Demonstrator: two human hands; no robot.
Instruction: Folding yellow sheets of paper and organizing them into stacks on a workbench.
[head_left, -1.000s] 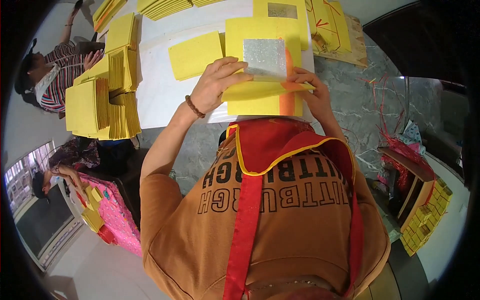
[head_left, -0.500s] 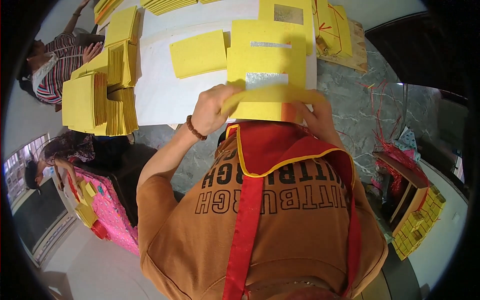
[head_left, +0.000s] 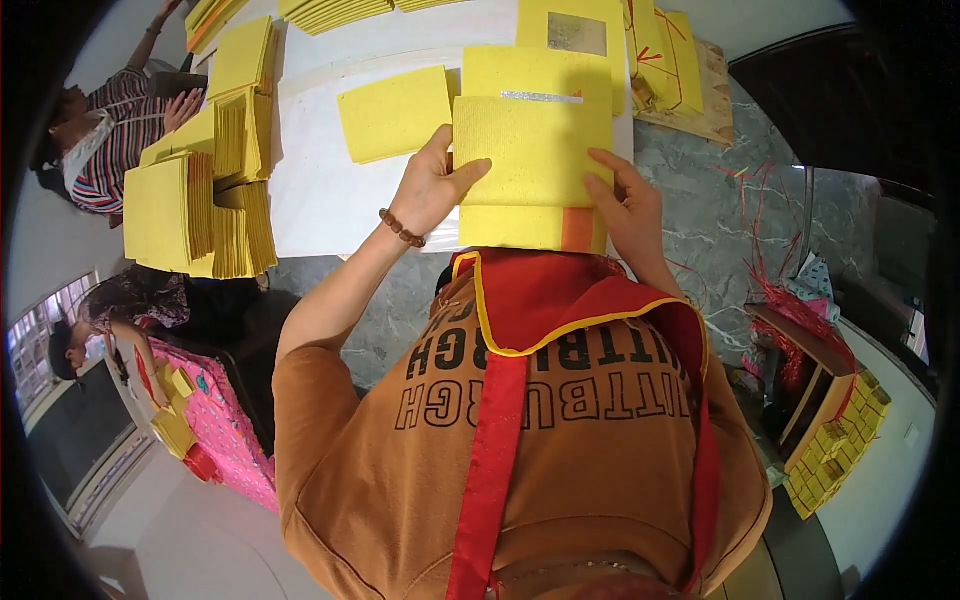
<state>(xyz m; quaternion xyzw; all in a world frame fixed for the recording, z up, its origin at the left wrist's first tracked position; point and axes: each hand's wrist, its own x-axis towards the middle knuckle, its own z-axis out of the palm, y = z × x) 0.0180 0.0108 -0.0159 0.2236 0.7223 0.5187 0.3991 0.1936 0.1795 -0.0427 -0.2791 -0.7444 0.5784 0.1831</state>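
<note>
A yellow paper sheet (head_left: 530, 150) lies folded over on the stack in front of me, its flap hiding the silver patch. Beneath it, a yellow strip with an orange end (head_left: 578, 228) shows along the near edge of the table. My left hand (head_left: 438, 188) holds the folded sheet by its left side, thumb on top. At the right side, my right hand (head_left: 630, 205) presses the same sheet with thumb and forefinger. Farther back lie more yellow sheets; one shows a narrow silver band (head_left: 540, 97). To the left rests a single folded yellow paper (head_left: 397, 115).
Stacks of folded yellow paper (head_left: 170, 215) line the left edge of the white table (head_left: 310, 190). Tied yellow bundles (head_left: 675, 65) stand at the back right. Two other people work at the left, one by a pink-covered table (head_left: 225, 410). Red strings (head_left: 765, 245) hang at the right.
The raised flap of the yellow sheet has come down flat, away from me, covering the silver patch. Both hands have moved to the sheet's sides, the left one turning outward.
</note>
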